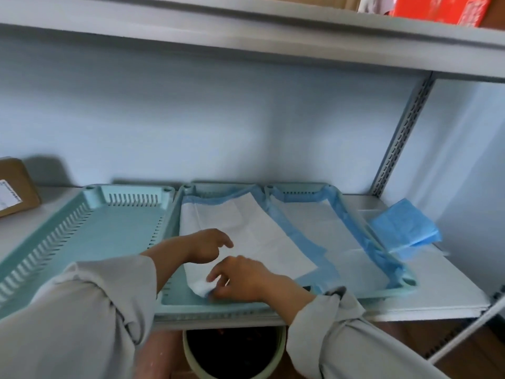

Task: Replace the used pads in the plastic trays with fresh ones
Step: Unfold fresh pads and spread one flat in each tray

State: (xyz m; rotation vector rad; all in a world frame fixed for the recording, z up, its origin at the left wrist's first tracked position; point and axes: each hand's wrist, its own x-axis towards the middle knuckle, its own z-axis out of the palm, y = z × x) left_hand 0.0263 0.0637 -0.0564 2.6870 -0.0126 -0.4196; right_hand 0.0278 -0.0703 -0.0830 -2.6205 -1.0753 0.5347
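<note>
Three pale green plastic trays stand side by side on a grey shelf. The left tray (90, 236) holds no pad. In the middle tray (175, 299) lies a white pad with a blue border (246, 228), set at a slant. My right hand (240, 280) pinches that pad's near left corner. Just behind it, my left hand (207, 244) hovers over the pad with loosely curled fingers and holds nothing. The right tray (407, 283) is lined with another white and blue pad (328, 228).
Folded blue pads (404, 228) lie on the shelf to the right of the trays. A brown cardboard box (16, 187) stands at the far left. A green bin with a dark inside (235, 354) sits below the shelf edge. Another shelf hangs overhead.
</note>
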